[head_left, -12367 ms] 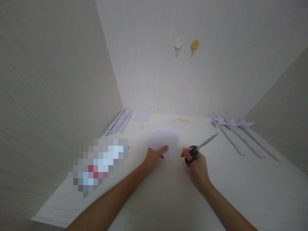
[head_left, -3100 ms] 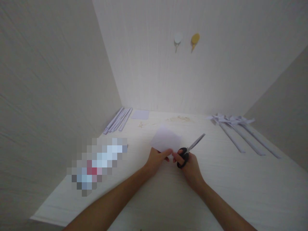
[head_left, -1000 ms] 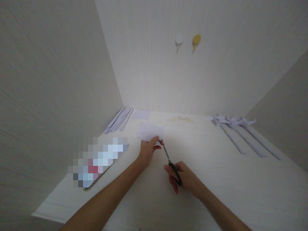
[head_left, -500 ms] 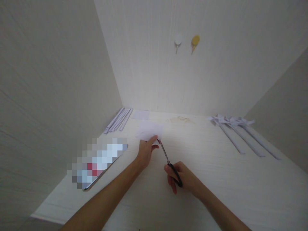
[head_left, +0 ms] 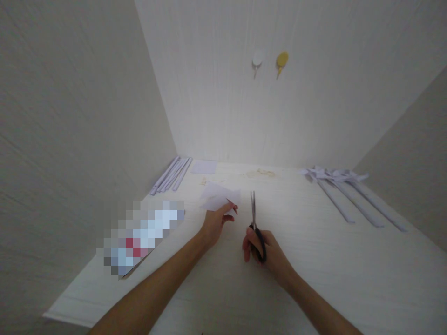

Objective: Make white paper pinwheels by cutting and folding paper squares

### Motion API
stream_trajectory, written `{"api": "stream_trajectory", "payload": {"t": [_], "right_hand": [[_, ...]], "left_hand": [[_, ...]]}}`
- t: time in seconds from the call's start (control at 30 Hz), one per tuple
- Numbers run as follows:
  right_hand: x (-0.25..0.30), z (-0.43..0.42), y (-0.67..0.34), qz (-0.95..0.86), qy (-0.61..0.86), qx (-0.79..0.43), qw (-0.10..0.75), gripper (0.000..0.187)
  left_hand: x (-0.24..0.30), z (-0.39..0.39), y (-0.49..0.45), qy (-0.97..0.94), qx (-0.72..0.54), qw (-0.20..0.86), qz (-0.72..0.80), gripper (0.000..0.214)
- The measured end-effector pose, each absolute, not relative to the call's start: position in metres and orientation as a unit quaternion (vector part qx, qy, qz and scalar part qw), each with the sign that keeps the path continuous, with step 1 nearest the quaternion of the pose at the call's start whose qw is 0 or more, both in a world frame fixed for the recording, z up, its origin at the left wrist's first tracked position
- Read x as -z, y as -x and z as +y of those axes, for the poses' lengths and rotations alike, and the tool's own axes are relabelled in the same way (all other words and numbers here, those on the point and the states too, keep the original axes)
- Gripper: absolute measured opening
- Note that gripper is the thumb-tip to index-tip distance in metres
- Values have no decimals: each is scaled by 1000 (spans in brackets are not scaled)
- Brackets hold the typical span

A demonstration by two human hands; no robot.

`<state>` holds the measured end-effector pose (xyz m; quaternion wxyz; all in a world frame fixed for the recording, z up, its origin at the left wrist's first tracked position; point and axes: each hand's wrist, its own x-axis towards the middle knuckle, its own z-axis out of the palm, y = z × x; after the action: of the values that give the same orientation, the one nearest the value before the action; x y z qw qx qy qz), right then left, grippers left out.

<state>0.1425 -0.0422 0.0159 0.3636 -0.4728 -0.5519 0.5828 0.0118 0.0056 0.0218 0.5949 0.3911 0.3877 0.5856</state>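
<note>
Head view: the paper (head_left: 219, 193) is pinched at its near right edge by the left hand (head_left: 212, 225), mid-table (head_left: 314, 279), while the scissors (head_left: 254, 227) are gripped in the right hand (head_left: 270, 249), blades slightly parted and clear of it. Cutting seems partly done, how far cannot be told; tubes (head_left: 171, 176) are laid at left, tasselled sticks (head_left: 359, 204) at right, and one seemingly uncut sheet (head_left: 204, 166) is left behind.

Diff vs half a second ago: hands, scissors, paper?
The right hand swung the scissors rightward, away from the paper; their blades now stand visibly apart. The left hand still holds the paper. Nothing visibly let go or newly grasped. Unchanged: left strip bundle, flat sheet, right-side strips, white hook, yellow hook.
</note>
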Motion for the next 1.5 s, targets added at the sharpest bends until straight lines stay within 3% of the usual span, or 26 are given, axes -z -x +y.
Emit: {"api": "stream_trajectory", "payload": {"t": [0.2, 0.6, 0.93, 1.2, 1.5], "right_hand": [[-14, -33, -151, -453, 492, -536, 515, 39], [-10, -28, -156, -503, 528, -470, 497, 25], [-15, -29, -156, -532, 541, -465, 455, 23], [-10, -27, -157, -537, 550, -439, 465, 22], [-10, -26, -155, -583, 548, -424, 425, 17]], "left_hand": [[-26, -6, -20, -521, -477, 583, 401, 10], [-13, -3, -20, -547, -447, 528, 471, 15], [-11, -2, -22, -508, -476, 565, 442, 8], [-7, -1, -16, -411, -536, 649, 350, 24], [-4, 5, -16, -389, -549, 565, 477, 35]]}}
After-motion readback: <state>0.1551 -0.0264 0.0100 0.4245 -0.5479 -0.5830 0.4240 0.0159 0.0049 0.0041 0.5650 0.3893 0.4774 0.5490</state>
